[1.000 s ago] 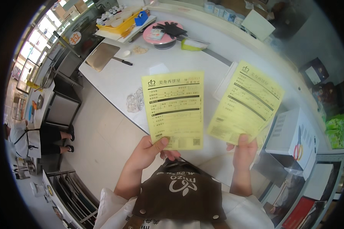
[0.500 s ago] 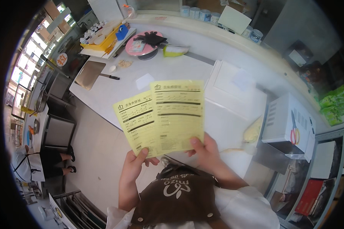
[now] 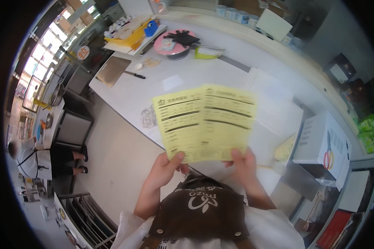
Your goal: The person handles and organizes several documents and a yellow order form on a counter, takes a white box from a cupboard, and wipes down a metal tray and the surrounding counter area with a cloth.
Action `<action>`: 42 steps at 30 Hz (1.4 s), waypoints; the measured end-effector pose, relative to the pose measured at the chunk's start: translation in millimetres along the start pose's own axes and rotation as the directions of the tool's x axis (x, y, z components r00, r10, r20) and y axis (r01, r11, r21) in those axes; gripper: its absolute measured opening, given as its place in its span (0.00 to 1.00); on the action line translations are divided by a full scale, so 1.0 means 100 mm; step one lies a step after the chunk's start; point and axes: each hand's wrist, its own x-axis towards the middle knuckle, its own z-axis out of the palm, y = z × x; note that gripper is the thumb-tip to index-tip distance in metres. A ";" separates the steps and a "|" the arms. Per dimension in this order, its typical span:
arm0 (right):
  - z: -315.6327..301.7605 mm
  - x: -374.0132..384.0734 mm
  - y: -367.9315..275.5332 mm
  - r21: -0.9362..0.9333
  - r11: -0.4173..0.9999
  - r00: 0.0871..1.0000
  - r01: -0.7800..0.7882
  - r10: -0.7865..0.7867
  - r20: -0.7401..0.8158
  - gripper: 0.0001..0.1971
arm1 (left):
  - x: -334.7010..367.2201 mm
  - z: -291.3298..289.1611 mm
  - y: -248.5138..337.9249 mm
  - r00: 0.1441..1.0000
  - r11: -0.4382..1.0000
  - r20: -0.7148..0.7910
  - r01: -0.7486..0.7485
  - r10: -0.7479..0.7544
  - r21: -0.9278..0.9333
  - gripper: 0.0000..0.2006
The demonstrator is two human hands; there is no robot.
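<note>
The left hand (image 3: pixel 166 168) is pinching the left yellow slip (image 3: pixel 178 128) and the right hand (image 3: pixel 242 164) the right yellow slip (image 3: pixel 228 128), thumbs pressing near the lower edges, both slips being held above the desk (image 3: pixel 124 99) and overlapping along their inner sides. Since only the bottoms are being gripped, the tops could flop, or a loosening thumb could drop one onto the floor (image 3: pixel 108 157). The desk's slanting edge is running behind the left slip; bare desktop is stretching beyond both, crumpled clear plastic (image 3: pixel 148 118) showing to the left.
</note>
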 end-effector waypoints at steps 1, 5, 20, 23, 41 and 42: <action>-0.04 0.01 0.02 0.001 1.000 1.000 0.015 -0.015 -0.020 0.16 | -0.01 0.00 -0.02 1.000 1.000 0.002 -0.003 0.003 0.003 0.18; -0.19 0.00 0.08 0.005 0.998 0.995 0.068 -0.068 0.071 0.17 | -0.05 0.01 0.05 1.000 1.000 -0.010 0.020 -0.020 -0.009 0.19; 0.01 0.24 0.88 0.134 0.935 0.941 -0.328 0.312 0.129 0.13 | 0.12 0.15 -0.44 0.991 0.959 -0.014 0.129 -0.130 0.252 0.24; -0.11 0.43 1.10 0.090 0.951 0.955 -0.295 0.291 0.055 0.13 | 0.13 0.18 -0.53 0.980 0.931 -0.020 0.193 -0.197 0.308 0.22; -2.27 2.65 2.87 0.480 0.876 0.856 0.037 0.220 -0.467 0.10 | -0.66 0.28 -0.91 0.906 0.794 -0.140 0.418 -0.399 0.442 0.21; -1.95 2.38 2.92 0.446 0.895 0.854 -0.025 0.251 -0.455 0.09 | -0.87 0.28 -1.02 0.905 0.777 -0.178 0.423 -0.386 0.466 0.21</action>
